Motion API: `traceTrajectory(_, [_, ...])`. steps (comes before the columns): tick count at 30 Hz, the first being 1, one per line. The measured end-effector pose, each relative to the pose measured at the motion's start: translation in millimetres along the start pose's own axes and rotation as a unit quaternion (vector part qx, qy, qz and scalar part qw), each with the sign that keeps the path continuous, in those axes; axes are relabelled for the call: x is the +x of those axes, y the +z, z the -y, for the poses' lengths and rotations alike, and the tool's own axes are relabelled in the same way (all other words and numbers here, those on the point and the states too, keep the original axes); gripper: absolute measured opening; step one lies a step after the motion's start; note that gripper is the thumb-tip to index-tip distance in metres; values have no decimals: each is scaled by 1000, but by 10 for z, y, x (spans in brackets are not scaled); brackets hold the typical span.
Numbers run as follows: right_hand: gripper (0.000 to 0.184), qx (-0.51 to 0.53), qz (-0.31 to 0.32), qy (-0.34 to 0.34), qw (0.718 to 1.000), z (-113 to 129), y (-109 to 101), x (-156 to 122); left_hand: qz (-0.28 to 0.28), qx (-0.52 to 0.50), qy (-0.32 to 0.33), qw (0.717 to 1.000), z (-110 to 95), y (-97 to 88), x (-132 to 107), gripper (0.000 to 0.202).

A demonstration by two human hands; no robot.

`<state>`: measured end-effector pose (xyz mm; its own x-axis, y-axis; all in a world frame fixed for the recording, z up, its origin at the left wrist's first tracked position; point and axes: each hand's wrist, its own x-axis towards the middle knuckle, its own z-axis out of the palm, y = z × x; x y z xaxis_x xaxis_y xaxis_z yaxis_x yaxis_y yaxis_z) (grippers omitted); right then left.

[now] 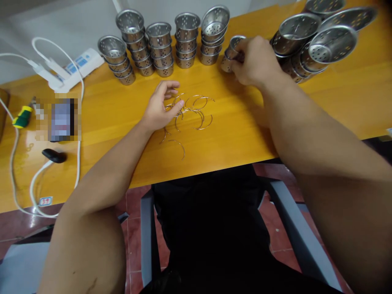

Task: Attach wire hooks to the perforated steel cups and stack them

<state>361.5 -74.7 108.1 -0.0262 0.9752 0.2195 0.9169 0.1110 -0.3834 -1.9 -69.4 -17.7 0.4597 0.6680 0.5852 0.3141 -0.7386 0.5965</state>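
My right hand (255,61) is closed around a small stack of perforated steel strainer cups (230,54) at the back of the yellow wooden table (232,130). My left hand (161,107) rests on a loose pile of thin curved wire handles (192,112), its fingers curled with the fingertips touching the wires. More wire handles (179,146) lie nearer the front edge.
Several stacks of the same strainer cups (162,47) line the back of the table. A tilted heap of cups (318,38) lies at the back right. At the left are a white power strip (73,67), white cables (14,163), a screwdriver (23,116), a phone (61,119) and a black object (53,155). A chair (288,228) is below.
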Motion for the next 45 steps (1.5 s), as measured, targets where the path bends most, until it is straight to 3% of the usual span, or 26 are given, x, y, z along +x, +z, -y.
traceTrajectory(3, [9, 130, 47, -69, 988, 124, -177, -175, -21, 15, -31, 999, -21, -21, 11, 82])
traceTrajectory(6, [22, 292, 144, -152, 933, 297, -227, -331, -34, 6, -39, 999, -53, -44, 28, 97])
traceTrajectory(10, [38, 375, 224, -209, 875, 536, 98, -447, -9, -11, -39, 999, -170, -67, 62, 124])
traceTrajectory(12, [52, 444, 215, -253, 832, 605, 329, -455, 3, 0, -58, 998, -229, -82, 74, 121])
traceTrajectory(14, [62, 469, 200, -283, 812, 622, 479, -440, 6, 6, -69, 998, -243, -96, 80, 113])
traceTrajectory(16, [67, 458, 163, -295, 823, 588, 506, -406, 2, 5, -71, 997, -205, -105, 82, 107])
traceTrajectory(20, [64, 357, -13, -318, 878, 369, 375, -240, -39, 6, -79, 996, -117, -125, 99, 108])
traceTrajectory(22, [57, 281, -54, -306, 908, 189, 359, -106, -62, 14, -66, 996, -117, -144, 119, 108])
traceTrajectory(28, [27, 158, -25, -226, 961, -220, 546, 201, -75, 3, -2, 997, -40, -153, 155, 103])
traceTrajectory(34, [22, 108, 15, -166, 980, -142, 579, 165, -93, -16, -17, 995, 105, -100, 126, 116])
traceTrajectory(41, [3, 71, 53, -128, 988, -69, 513, 56, -97, 27, -15, 995, 63, -108, 115, 106])
traceTrajectory(45, [30, 69, 7, -115, 991, 47, 364, -69, -129, -19, -32, 991, 133, -89, 128, 103])
